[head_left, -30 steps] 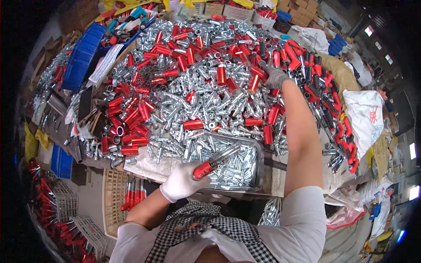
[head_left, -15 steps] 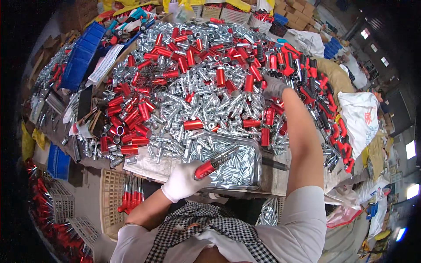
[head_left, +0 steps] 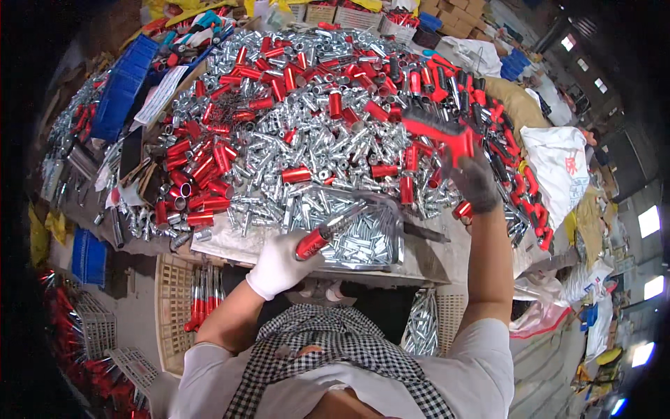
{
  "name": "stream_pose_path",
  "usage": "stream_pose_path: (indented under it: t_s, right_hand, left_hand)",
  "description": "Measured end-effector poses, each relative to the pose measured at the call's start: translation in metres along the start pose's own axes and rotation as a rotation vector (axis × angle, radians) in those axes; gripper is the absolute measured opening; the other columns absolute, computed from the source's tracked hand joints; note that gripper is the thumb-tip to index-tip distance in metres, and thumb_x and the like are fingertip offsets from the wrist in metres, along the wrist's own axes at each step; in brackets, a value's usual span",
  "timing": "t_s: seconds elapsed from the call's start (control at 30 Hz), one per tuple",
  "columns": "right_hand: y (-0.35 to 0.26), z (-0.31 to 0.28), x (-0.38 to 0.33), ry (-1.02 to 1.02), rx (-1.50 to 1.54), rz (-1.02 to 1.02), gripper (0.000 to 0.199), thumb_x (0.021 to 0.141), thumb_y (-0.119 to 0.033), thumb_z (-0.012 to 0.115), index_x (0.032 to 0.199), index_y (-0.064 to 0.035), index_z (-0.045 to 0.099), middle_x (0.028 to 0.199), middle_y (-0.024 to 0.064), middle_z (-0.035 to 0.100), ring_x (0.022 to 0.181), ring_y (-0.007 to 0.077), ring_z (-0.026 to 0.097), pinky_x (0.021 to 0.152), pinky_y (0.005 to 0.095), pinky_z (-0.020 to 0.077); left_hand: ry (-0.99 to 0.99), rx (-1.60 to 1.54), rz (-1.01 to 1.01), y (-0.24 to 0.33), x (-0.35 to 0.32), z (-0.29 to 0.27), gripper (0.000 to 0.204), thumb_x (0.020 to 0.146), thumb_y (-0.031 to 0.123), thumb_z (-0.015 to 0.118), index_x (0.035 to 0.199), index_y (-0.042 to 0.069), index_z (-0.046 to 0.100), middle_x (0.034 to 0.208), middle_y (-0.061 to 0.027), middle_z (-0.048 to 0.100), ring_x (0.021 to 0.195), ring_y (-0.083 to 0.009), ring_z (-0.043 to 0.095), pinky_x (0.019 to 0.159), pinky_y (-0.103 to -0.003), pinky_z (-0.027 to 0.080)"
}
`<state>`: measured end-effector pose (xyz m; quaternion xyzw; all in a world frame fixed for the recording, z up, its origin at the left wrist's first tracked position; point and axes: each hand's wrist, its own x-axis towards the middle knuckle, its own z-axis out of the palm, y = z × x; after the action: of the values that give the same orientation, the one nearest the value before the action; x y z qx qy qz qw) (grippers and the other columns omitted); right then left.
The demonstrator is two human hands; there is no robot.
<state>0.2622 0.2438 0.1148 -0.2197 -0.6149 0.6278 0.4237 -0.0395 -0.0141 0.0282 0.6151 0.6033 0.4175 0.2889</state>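
My left hand (head_left: 278, 267), in a white glove, grips a red-and-silver cylinder assembly (head_left: 326, 234) that points up and right over a shallow metal tray (head_left: 393, 230) of silver parts at the table's near edge. My right hand (head_left: 474, 183), in a dark glove, is raised over the right side of the pile and holds a red handle-shaped piece (head_left: 436, 133). Beyond both hands the table is heaped with silver metal fittings (head_left: 314, 140) and red cylinders (head_left: 202, 167).
Blue crates (head_left: 122, 87) stand at the far left of the table. White sacks (head_left: 558, 167) hang at the right. A slatted plastic crate (head_left: 178, 300) with red-and-silver pieces sits on the floor at my lower left, with more crates and red parts (head_left: 77, 349) further left.
My right hand has drawn back from the far right of the pile toward me, lifting the red handle-shaped piece. My left hand with the cylinder assembly has stayed put.
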Motion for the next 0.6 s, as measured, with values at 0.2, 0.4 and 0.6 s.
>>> stream_pose_path:
  t_s: [0.2, 0.4, 0.6]
  right_hand:
    - [-0.003, 0.026, -0.091, -0.341, -0.236, 0.183, 0.061, 0.049, -0.022, 0.089, 0.102, -0.0007, 0.067, 0.094, 0.0055, 0.067, 0.090, 0.0182, 0.062, 0.081, 0.0325, 0.0491]
    - [0.094, 0.120, -0.192, -0.599, 0.523, 0.582, 0.061, 0.072, -0.034, 0.083, 0.117, 0.0018, 0.062, 0.103, 0.0140, 0.068, 0.093, 0.0268, 0.066, 0.087, 0.0425, 0.0516]
    - [0.062, 0.190, -0.230, -0.411, 0.302, 0.670, 0.107, 0.073, -0.054, 0.079, 0.151, -0.0035, 0.026, 0.154, 0.0130, 0.032, 0.133, 0.0269, 0.044, 0.107, 0.0404, 0.0397]
  left_hand:
    - [0.081, 0.009, 0.043, 0.012, -0.024, -0.004, 0.026, 0.074, 0.016, 0.077, 0.092, 0.001, 0.066, 0.076, -0.0156, 0.062, 0.067, -0.0296, 0.062, 0.064, -0.037, 0.050]
    - [0.030, 0.119, 0.038, 0.021, -0.051, -0.007, 0.034, 0.073, 0.020, 0.080, 0.098, 0.002, 0.066, 0.080, -0.0175, 0.064, 0.073, -0.0346, 0.065, 0.067, -0.039, 0.051]
    - [0.043, 0.252, 0.126, 0.006, -0.060, -0.013, 0.031, 0.074, 0.020, 0.077, 0.100, 0.007, 0.067, 0.082, -0.0164, 0.066, 0.075, -0.0364, 0.066, 0.066, -0.042, 0.052]
